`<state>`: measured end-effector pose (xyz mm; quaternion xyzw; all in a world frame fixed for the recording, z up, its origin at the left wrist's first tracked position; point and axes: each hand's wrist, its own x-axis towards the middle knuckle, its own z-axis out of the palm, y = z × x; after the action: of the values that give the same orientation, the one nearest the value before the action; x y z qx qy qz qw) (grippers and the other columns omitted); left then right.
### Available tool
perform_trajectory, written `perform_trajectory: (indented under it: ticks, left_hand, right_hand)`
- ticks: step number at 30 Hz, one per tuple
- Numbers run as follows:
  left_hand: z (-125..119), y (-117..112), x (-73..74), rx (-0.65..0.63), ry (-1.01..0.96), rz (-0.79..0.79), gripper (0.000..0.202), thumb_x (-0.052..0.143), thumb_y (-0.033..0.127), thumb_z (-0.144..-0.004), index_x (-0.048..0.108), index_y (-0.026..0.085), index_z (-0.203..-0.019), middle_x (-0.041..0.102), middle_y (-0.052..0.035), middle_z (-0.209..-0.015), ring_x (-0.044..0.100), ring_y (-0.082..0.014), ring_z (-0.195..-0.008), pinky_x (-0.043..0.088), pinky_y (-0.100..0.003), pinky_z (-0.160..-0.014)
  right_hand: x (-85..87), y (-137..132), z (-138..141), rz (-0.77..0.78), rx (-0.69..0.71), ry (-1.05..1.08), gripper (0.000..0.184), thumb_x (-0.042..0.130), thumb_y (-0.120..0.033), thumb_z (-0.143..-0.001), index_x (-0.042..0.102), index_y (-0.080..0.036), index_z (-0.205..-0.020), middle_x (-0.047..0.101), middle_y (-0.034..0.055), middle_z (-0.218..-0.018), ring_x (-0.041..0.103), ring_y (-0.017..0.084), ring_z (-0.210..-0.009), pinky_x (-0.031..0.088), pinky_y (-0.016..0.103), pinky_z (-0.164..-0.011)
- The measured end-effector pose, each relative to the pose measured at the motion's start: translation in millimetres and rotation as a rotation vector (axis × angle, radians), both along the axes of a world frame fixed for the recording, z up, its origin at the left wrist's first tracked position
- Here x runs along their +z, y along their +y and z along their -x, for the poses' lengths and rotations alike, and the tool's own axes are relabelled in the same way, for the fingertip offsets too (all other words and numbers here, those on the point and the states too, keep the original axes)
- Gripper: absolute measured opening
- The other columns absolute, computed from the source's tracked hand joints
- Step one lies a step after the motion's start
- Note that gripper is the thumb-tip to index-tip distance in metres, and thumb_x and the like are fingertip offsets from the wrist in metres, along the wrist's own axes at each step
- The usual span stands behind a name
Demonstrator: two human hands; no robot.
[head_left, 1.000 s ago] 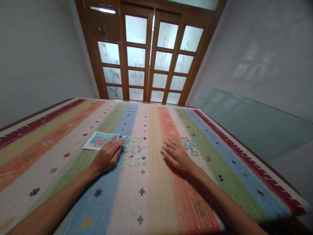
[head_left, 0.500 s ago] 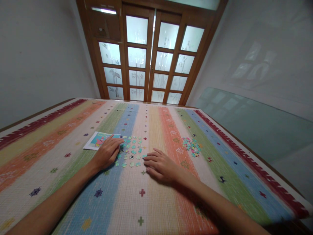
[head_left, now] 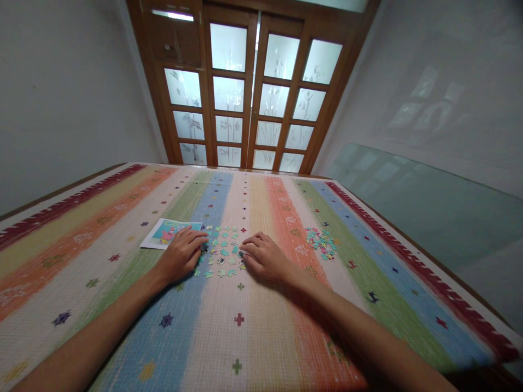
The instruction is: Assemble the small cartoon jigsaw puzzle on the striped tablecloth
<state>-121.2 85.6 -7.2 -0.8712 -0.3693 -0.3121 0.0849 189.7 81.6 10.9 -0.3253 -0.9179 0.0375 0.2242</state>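
Note:
Rows of small teal and pale green jigsaw puzzle pieces (head_left: pixel 224 252) lie spaced apart on the striped tablecloth. My left hand (head_left: pixel 184 251) rests at their left side, fingers stretched over the nearest pieces and the edge of a picture card (head_left: pixel 157 235). That card shows a pink figure on a teal ground, its right part covered by the hand. At the right side of the rows is my right hand (head_left: pixel 263 256), its fingers drawn together at a puzzle piece that the fingertips mostly hide. Another piece shows partly beneath this hand.
A loose heap of mixed puzzle pieces (head_left: pixel 322 243) lies to the right, beyond my right hand. The striped tablecloth (head_left: pixel 216 337) covers the table. Wooden doors with frosted panes (head_left: pixel 245 98) stand past the far edge, and a pale green panel (head_left: pixel 408 201) leans at the right wall.
My right hand has moved slightly away from me along the right side of the rows, and its fingers have drawn closer together. My left hand stays about where it was.

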Motion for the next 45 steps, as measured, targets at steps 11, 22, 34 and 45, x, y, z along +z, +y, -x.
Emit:
perform_trajectory:
  ticks: [11, 22, 34, 45]
  left_hand:
    - [-3.3, -3.8, 3.8, -0.014, 0.007, 0.034, 0.026, 0.049, 0.018, -0.097, 0.073, 0.022, -0.104, 0.075, -0.0099, -0.114, 0.065, -0.0283, -0.109, 0.047, -0.054, -0.106]
    - [-14.6, -11.7, 5.1, -0.072, -0.015, 0.069, 0.023, 0.051, 0.018, -0.099, 0.073, 0.022, -0.105, 0.074, -0.0094, -0.116, 0.063, -0.027, -0.111, 0.048, -0.05, -0.102]
    - [-29.5, -18.2, 6.4, -0.104, -0.071, 0.093, 0.02, 0.054, 0.025, -0.1, 0.074, 0.022, -0.102, 0.074, -0.0088, -0.115, 0.065, -0.0262, -0.108, 0.05, -0.048, -0.1]
    - [-43.0, -25.9, 5.9, -0.068, -0.052, 0.169, 0.014, 0.06, 0.027, -0.094, 0.072, 0.022, -0.097, 0.071, -0.0094, -0.119, 0.062, -0.0293, -0.115, 0.05, -0.05, -0.101]
  right_hand:
    - [-2.0, 47.0, 26.6, 0.219, -0.173, 0.043, 0.017, 0.065, -0.012, -0.09, 0.08, -0.016, -0.097, 0.067, 0.0095, -0.097, 0.057, 0.023, -0.1, 0.045, 0.038, -0.094]
    - [1.0, 53.4, 28.7, 0.34, -0.197, 0.129, 0.009, 0.07, -0.011, -0.08, 0.066, -0.017, -0.075, 0.067, 0.0055, -0.082, 0.058, 0.018, -0.081, 0.045, 0.031, -0.078]
    - [14.9, 15.1, -23.4, 0.553, -0.119, 0.27, 0.018, 0.067, -0.016, -0.084, 0.078, -0.017, -0.098, 0.075, 0.0056, -0.079, 0.062, 0.016, -0.066, 0.048, 0.028, -0.062]
    - [8.4, -36.7, -47.4, 0.603, -0.204, 0.222, 0.012, 0.07, -0.017, -0.082, 0.079, -0.021, -0.076, 0.076, 0.0048, -0.071, 0.063, 0.016, -0.06, 0.047, 0.029, -0.057]
